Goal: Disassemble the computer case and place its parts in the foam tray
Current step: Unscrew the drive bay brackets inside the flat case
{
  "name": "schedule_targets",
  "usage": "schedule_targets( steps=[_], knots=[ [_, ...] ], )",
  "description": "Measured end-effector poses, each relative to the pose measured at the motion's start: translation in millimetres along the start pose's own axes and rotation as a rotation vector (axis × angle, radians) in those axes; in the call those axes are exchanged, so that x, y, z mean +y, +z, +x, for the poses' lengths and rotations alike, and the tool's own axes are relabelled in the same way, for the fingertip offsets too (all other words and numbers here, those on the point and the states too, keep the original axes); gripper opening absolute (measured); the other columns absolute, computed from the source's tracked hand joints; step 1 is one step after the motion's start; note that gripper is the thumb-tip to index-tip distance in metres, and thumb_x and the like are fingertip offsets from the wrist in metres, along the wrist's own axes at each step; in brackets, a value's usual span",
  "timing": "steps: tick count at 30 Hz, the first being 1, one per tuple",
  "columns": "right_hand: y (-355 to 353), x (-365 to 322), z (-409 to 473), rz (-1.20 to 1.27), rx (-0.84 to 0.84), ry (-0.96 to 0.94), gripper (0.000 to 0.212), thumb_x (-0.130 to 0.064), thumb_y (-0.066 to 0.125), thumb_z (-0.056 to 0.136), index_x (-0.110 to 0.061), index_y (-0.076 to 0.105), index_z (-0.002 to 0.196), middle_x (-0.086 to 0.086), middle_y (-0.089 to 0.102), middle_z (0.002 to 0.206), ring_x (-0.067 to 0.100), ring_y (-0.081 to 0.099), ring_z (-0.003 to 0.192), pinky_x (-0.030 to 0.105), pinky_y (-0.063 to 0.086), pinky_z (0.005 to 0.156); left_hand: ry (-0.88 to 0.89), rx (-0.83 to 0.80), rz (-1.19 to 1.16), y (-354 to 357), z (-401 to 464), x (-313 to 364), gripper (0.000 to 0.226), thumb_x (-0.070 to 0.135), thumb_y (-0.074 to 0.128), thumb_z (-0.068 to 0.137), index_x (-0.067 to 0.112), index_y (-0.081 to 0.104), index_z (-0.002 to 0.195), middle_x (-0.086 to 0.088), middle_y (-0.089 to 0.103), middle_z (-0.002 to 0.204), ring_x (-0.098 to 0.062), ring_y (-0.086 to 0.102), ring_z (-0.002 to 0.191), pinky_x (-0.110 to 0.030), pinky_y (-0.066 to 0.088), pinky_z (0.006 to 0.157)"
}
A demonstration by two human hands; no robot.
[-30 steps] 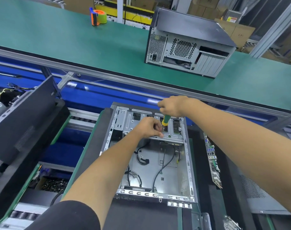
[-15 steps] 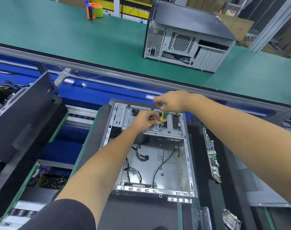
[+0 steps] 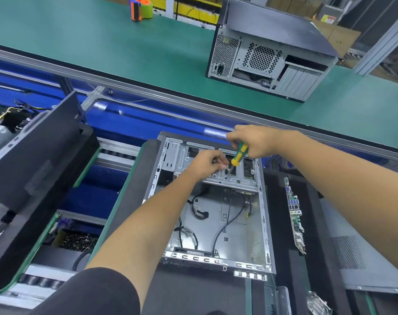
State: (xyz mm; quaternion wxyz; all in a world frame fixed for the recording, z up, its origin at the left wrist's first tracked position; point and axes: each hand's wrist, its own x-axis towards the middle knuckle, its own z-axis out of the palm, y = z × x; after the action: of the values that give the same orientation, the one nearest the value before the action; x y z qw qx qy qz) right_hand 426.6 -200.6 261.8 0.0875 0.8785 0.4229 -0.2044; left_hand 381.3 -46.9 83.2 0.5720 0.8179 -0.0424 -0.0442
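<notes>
Right hand (image 3: 255, 142) curled round green-and-yellow screwdriver (image 3: 239, 154), tip angled down onto drive bracket (image 3: 218, 176) at far end of open computer case (image 3: 216, 214). Left hand (image 3: 207, 163) just beside tip, fingertips pinched together at bracket; whether a screw is between them too small to tell.

Step in hand, as judged: backing out a bracket screw. To do well: keep shaft square to screw head, press down while turning, keep left fingertips close to catch screw before it drops among loose cables (image 3: 200, 214) on case floor.

Case directly below both hands, lying open side up. Circuit board (image 3: 294, 214) on edge just right of case. Dark foam tray (image 3: 284, 223) beneath and right of case. Second closed case (image 3: 273, 48) well beyond, on green bench (image 3: 102, 42).
</notes>
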Motion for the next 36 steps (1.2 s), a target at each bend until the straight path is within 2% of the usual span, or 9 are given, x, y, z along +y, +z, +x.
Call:
schedule_targets(
  steps=[4,8,11,16,19,22,26,31,36],
  knots=[
    [4,1,-1,0.017,-0.005,-0.047,0.012,-0.024,0.057,0.091,-0.026,0.046,0.094,-0.005,0.045,0.094,0.024,0.050,0.085,0.045,0.045,0.074,-0.002,-0.020,0.009,0,1,0,0.011,0.007,0.078,0.088,0.012,0.074,0.097,-0.010,0.075,0.090,-0.018,0.066,0.076,-0.034,0.060,0.070],
    [6,-7,5,0.120,0.094,-0.032,0.028,0.005,0.055,0.076,-0.018,0.051,0.092,0.003,0.051,0.096,0.027,0.048,0.088,0.040,0.041,0.072,0.001,-0.024,0.011,-1,-1,1,0.009,0.004,0.075,0.091,0.010,0.073,0.097,-0.011,0.075,0.092,-0.009,0.062,0.070,-0.023,0.052,0.061],
    [11,-7,7,0.245,0.166,0.038,0.040,0.012,0.059,0.067,-0.017,0.053,0.095,0.002,0.050,0.096,0.023,0.050,0.082,0.030,0.035,0.061,0.050,-0.072,0.091,-3,-1,3,0.011,0.000,0.068,0.094,0.006,0.073,0.101,-0.005,0.074,0.095,0.004,0.062,0.071,-0.017,0.049,0.064],
    [14,-7,6,0.309,0.236,0.086,0.042,0.011,0.065,0.068,-0.019,0.058,0.097,0.006,0.051,0.105,0.025,0.054,0.090,0.037,0.047,0.069,0.167,-0.214,0.298,-8,-8,6,0.016,0.002,0.066,0.088,0.011,0.074,0.099,-0.003,0.071,0.099,-0.020,0.063,0.097,-0.035,0.052,0.088],
    [30,-11,2,0.460,0.401,0.140,0.033,0.005,0.067,0.072,-0.021,0.057,0.090,0.005,0.056,0.097,0.023,0.056,0.081,0.037,0.047,0.070,0.209,-0.185,0.409,-4,-12,3,0.017,0.014,0.071,0.083,0.018,0.073,0.100,0.003,0.057,0.100,-0.019,0.043,0.101,-0.031,0.040,0.088],
    [47,-18,-1,0.712,0.493,0.183,0.030,0.001,0.065,0.079,-0.024,0.051,0.090,0.010,0.062,0.087,0.019,0.051,0.064,0.040,0.045,0.058,0.215,-0.160,0.386,-3,-12,-1,0.015,0.023,0.077,0.082,0.022,0.073,0.096,0.000,0.054,0.107,-0.020,0.038,0.106,-0.033,0.038,0.094],
    [52,-15,-4,0.830,0.625,0.277,0.026,-0.002,0.062,0.086,-0.024,0.050,0.093,0.018,0.064,0.089,0.044,0.061,0.078,0.057,0.053,0.065,0.215,-0.159,0.396,-4,-11,-1,0.014,0.027,0.079,0.081,0.024,0.074,0.094,0.001,0.055,0.107,-0.019,0.039,0.107,-0.031,0.038,0.092],
    [47,-9,-12,0.882,0.724,0.315,0.023,0.002,0.063,0.089,-0.016,0.049,0.094,0.021,0.063,0.094,0.048,0.059,0.084,0.061,0.054,0.068,0.222,-0.151,0.406,-3,-10,-3,0.017,0.028,0.079,0.081,0.023,0.074,0.096,0.002,0.055,0.106,-0.016,0.038,0.105,-0.026,0.031,0.087],
    [51,-9,-20,0.885,0.746,0.329,0.022,0.004,0.062,0.090,-0.012,0.048,0.095,0.023,0.062,0.096,0.050,0.059,0.086,0.062,0.054,0.071,0.223,-0.150,0.394,-3,-10,-2,0.021,0.031,0.080,0.081,0.024,0.074,0.099,0.001,0.057,0.107,-0.017,0.039,0.107,-0.030,0.037,0.093]
  ],
)
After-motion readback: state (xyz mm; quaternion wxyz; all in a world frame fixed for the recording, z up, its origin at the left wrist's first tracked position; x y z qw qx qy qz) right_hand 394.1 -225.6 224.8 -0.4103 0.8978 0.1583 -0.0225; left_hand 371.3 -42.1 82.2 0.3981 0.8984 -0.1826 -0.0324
